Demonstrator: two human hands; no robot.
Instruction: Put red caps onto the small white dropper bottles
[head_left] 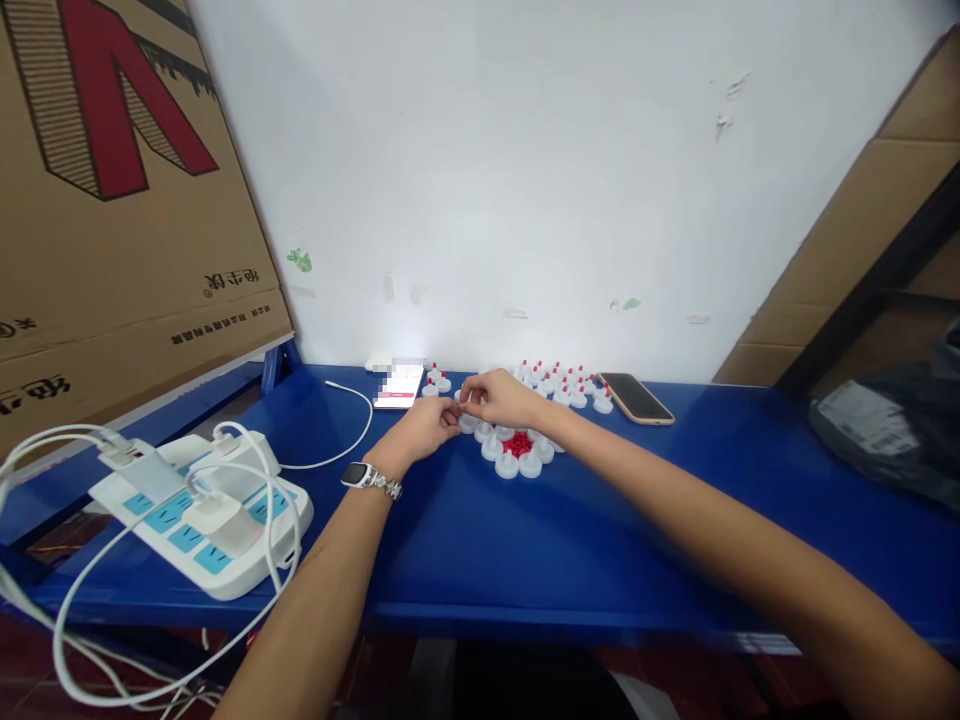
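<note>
My left hand (429,424), with a watch (367,477) on its wrist, and my right hand (499,397) meet fingertip to fingertip over the table. Both are closed in a pinch; what lies between the fingers is too small and covered to make out. Just below and right of them, several translucent white nozzle caps (507,464) ring a heap of small red tips (517,445). Behind my right hand stand several white nozzle caps with red tips on top (559,385). A few more red-tipped caps (433,382) stand behind my left hand.
On the blue table (465,540), a lit phone (400,385) lies at the back and a dark-screened phone (637,398) at the right. A power strip (217,520) with plugs and looping white cables takes the left. Cardboard (135,220) leans there; a black bag (885,420) sits far right.
</note>
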